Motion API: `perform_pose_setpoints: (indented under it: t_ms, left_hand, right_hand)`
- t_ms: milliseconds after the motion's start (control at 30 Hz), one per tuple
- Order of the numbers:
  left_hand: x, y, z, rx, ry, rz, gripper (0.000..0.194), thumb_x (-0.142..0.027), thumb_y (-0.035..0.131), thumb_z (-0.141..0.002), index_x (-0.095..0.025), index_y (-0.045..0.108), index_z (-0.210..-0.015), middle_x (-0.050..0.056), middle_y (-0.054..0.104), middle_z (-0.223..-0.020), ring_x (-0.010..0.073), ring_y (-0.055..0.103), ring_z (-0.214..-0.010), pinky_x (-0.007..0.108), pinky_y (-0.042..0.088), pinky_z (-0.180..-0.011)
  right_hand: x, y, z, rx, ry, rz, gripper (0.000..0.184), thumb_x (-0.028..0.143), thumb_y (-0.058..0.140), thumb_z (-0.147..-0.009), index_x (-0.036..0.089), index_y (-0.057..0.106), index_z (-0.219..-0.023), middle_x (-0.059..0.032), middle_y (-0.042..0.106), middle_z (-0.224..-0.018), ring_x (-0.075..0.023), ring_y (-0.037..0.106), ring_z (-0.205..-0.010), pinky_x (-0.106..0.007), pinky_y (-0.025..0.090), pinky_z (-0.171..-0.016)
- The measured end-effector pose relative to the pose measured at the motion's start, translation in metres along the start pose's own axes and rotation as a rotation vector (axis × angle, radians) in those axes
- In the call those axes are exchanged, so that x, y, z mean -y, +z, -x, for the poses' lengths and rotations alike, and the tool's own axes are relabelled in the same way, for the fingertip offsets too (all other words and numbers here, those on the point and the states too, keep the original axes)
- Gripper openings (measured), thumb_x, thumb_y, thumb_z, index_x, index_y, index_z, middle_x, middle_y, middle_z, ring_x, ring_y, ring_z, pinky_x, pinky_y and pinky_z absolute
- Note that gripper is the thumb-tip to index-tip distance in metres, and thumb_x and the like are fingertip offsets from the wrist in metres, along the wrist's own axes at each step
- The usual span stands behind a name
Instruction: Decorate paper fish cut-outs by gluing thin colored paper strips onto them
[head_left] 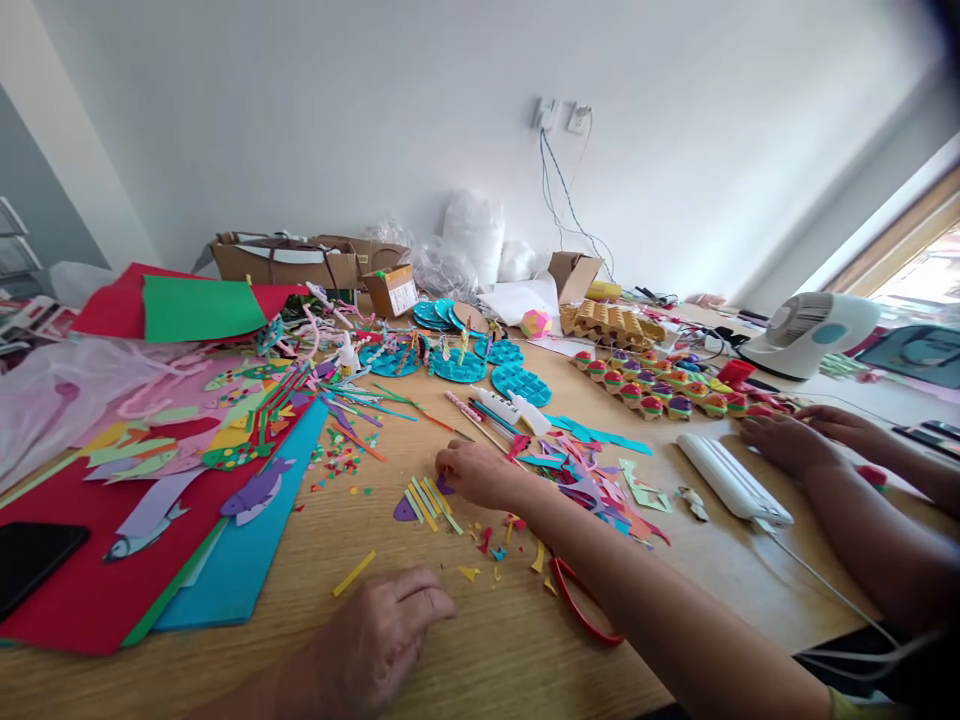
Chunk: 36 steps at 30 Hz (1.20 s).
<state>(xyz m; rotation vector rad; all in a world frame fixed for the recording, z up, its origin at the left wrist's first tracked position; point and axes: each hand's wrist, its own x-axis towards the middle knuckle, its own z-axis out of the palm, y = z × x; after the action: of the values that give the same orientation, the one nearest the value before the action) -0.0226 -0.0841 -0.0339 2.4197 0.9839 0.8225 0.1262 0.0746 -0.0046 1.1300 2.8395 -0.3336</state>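
Observation:
A small purple paper fish [404, 511] lies flat on the table, woven with yellow and pale green paper strips [433, 502]. My right hand [480, 474] reaches in from the right, its curled fingers on the fish's tail end. Nearer the front edge, my left hand [386, 635] rests on the wood with its fingers folded in; nothing shows in them. A loose yellow strip [354, 573] lies just beyond it. Red-handled scissors [585, 605] lie partly under my right forearm. Paper scraps [487, 540] are scattered between the hands.
On the left, coloured paper sheets [247, 560] carry fish cutouts and a black phone [37, 560]. Glue bottles [529, 412] and paper offcuts [585, 480] lie beyond my right hand. Rightward are a white power bank [731, 480], painted egg cartons [645, 385], and another person's hands [787, 440].

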Motion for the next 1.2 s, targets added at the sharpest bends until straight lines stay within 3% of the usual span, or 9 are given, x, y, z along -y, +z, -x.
perform_pose_setpoints:
  t_ms: [200,367,433,533,667,833,1000,1100,1200]
  left_hand:
    - [0.001,-0.005,-0.004,-0.084,-0.108,0.178,0.029,-0.004,0.032,-0.079,-0.019,0.054,-0.09,0.003,0.058,-0.078,0.0129,0.055,-0.071,0.021,0.043,-0.064]
    - [0.012,-0.027,-0.017,-0.171,-0.583,0.505,0.018,-0.024,0.04,-0.078,-0.018,0.057,-0.081,0.0,0.052,-0.066,0.0136,0.05,-0.062,0.023,0.041,-0.057]
    - [0.018,-0.035,-0.022,-0.198,-0.743,0.6,0.02,-0.026,0.046,-0.072,-0.017,0.057,-0.086,0.003,0.058,-0.078,0.0167,0.054,-0.074,0.025,0.042,-0.063]
    - [0.027,-0.044,-0.027,-0.259,-0.871,0.66,0.032,-0.027,0.051,-0.067,-0.017,0.055,-0.097,0.007,0.059,-0.102,0.0211,0.052,-0.098,0.028,0.04,-0.078]
    - [0.036,-0.049,-0.027,-0.261,-0.94,0.714,0.041,-0.029,0.053,-0.067,-0.017,0.051,-0.106,0.009,0.053,-0.116,0.0235,0.047,-0.11,0.031,0.038,-0.082]
    - [0.041,-0.048,-0.029,-0.258,-0.964,0.823,0.044,-0.029,0.056,-0.067,-0.018,0.049,-0.109,0.01,0.051,-0.118,0.0238,0.045,-0.113,0.031,0.038,-0.082]
    - [0.039,-0.049,-0.03,-0.264,-0.976,0.864,0.046,-0.029,0.058,-0.067,-0.017,0.048,-0.111,0.011,0.051,-0.118,0.0234,0.046,-0.113,0.03,0.04,-0.081]
    - [0.044,-0.051,-0.028,-0.234,-0.956,0.829,0.045,-0.029,0.054,-0.071,-0.017,0.046,-0.114,0.01,0.051,-0.119,0.0221,0.047,-0.112,0.029,0.041,-0.08]
    - [0.056,-0.054,-0.028,-0.115,-0.906,0.643,0.041,-0.026,0.049,-0.072,-0.015,0.048,-0.112,0.01,0.056,-0.109,0.0222,0.053,-0.102,0.031,0.043,-0.075]
  right_hand:
    - [-0.005,-0.001,-0.003,0.04,-0.054,0.032,0.023,0.016,0.047,-0.078,0.02,0.061,-0.096,-0.006,0.061,-0.093,-0.0155,0.056,-0.079,-0.022,0.03,-0.056]
    - [-0.005,-0.003,-0.007,0.071,-0.088,0.059,0.023,0.016,0.046,-0.079,0.019,0.061,-0.095,-0.0068,0.061,-0.093,-0.0165,0.055,-0.079,-0.023,0.03,-0.055]
    - [-0.005,-0.003,-0.008,0.077,-0.102,0.063,0.021,0.016,0.047,-0.078,0.019,0.061,-0.093,-0.0069,0.061,-0.092,-0.0167,0.055,-0.08,-0.023,0.03,-0.055]
    - [-0.007,-0.004,-0.007,0.085,-0.116,0.054,0.019,0.015,0.049,-0.075,0.018,0.062,-0.089,-0.0069,0.061,-0.092,-0.017,0.055,-0.081,-0.022,0.031,-0.056]
    - [-0.009,-0.005,-0.008,0.1,-0.112,0.022,0.019,0.012,0.049,-0.072,0.017,0.062,-0.085,-0.0072,0.061,-0.092,-0.017,0.054,-0.081,-0.022,0.032,-0.056]
    - [-0.009,-0.006,-0.012,0.139,-0.084,-0.041,0.022,0.008,0.046,-0.07,0.016,0.063,-0.081,-0.0047,0.065,-0.087,-0.0146,0.055,-0.077,-0.021,0.033,-0.057]
    - [-0.008,-0.006,-0.013,0.149,-0.017,-0.113,0.029,0.008,0.043,-0.071,0.016,0.062,-0.09,-0.0018,0.065,-0.084,-0.0107,0.056,-0.071,-0.017,0.035,-0.054]
    - [-0.006,-0.006,-0.013,0.151,-0.003,-0.129,0.027,0.012,0.045,-0.073,0.017,0.062,-0.093,-0.0008,0.066,-0.085,-0.0099,0.056,-0.071,-0.016,0.035,-0.054]
    - [-0.005,-0.007,-0.01,0.144,0.006,-0.104,0.022,0.017,0.051,-0.072,0.017,0.064,-0.089,-0.0019,0.065,-0.085,-0.0125,0.056,-0.073,-0.019,0.033,-0.054]
